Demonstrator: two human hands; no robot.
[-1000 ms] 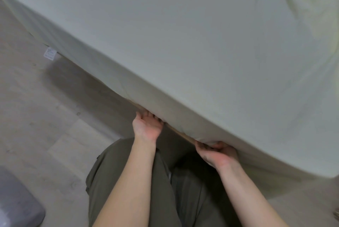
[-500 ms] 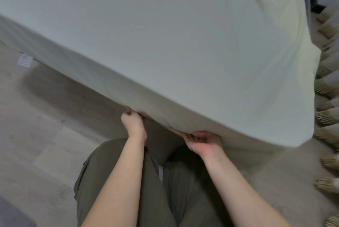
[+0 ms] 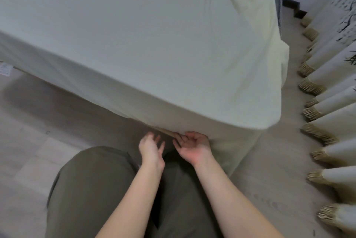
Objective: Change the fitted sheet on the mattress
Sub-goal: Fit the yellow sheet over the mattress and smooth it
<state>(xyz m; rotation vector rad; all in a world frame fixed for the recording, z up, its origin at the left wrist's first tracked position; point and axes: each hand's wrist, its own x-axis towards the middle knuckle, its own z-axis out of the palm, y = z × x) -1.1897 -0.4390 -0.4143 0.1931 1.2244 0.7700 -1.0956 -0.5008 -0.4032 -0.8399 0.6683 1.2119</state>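
A pale cream fitted sheet (image 3: 154,45) covers the mattress, which fills the upper part of the view, its near corner at the right. My left hand (image 3: 151,146) hovers just below the sheet's lower edge with fingers spread and holds nothing. My right hand (image 3: 193,145) lies palm up beside it, fingers relaxed, its fingertips at the sheet's hem where a strip of wooden bed frame (image 3: 166,131) shows. The underside of the mattress is hidden.
A white care label (image 3: 5,68) hangs from the sheet at the far left. Fringed curtains (image 3: 327,122) hang close along the right. Light wood floor (image 3: 38,132) lies left of my knees, with a narrow strip between the bed corner and the curtains.
Both hands have let go of the sheet's edge and come out from under the mattress, now open. The view has swung right, showing the bed corner and curtains.
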